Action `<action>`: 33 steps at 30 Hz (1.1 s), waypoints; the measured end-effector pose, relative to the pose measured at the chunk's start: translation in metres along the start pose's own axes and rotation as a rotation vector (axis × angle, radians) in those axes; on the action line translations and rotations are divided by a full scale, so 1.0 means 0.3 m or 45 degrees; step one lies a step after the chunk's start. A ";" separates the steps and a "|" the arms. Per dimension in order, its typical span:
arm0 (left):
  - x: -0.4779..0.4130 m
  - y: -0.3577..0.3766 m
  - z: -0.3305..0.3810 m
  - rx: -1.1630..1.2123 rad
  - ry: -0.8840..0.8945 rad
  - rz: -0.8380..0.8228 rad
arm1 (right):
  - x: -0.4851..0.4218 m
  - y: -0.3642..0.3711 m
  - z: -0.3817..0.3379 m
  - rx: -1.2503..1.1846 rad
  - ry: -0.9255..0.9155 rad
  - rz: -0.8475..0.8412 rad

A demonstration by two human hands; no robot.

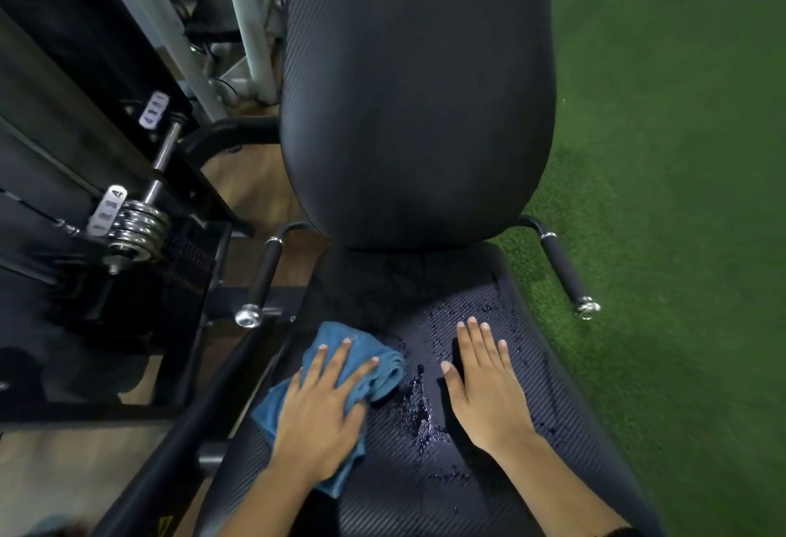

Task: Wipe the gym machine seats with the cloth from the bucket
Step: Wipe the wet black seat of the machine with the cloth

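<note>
A blue cloth [365, 362] lies bunched on the left part of the black textured seat [565, 421]. My left hand [323, 409] presses flat on the cloth with straight, spread fingers. My right hand [485, 383] rests flat on the seat to the right of the cloth, fingers straight and holding nothing. Water droplets and a wet patch [419, 404] glisten on the seat between my two hands and further back. The black backrest [419, 90] rises behind the seat.
Black side handles flank the seat, left handle [263, 273] and right handle [565, 264]. A dark machine frame with chrome weight plates [136, 226] stands at the left. Green turf [680, 196] covers the floor on the right. No bucket is in view.
</note>
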State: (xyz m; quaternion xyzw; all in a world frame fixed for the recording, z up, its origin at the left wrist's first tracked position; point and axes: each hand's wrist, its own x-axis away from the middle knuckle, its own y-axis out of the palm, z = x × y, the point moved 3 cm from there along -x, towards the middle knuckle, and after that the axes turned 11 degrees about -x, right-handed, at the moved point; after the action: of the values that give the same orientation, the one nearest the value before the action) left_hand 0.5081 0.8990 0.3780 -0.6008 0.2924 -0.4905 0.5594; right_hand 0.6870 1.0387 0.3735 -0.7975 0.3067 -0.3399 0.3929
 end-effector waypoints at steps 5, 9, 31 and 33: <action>-0.128 -0.015 -0.072 -0.042 -0.379 -0.085 | -0.012 0.007 0.007 0.014 0.031 -0.006; -0.147 0.005 0.043 -0.072 -0.143 -0.078 | -0.017 0.026 -0.002 0.021 0.047 -0.017; -0.283 -0.009 -0.055 -0.019 -0.289 0.003 | -0.037 0.007 -0.029 0.054 0.058 -0.024; -0.297 -0.014 0.011 -0.015 -0.182 -0.008 | -0.040 0.003 -0.030 0.054 0.063 -0.011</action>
State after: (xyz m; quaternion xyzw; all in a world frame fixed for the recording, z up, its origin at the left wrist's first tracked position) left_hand 0.4793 0.9814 0.3589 -0.6387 0.2526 -0.4464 0.5736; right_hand 0.6728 1.0434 0.3734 -0.7816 0.3055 -0.3676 0.4007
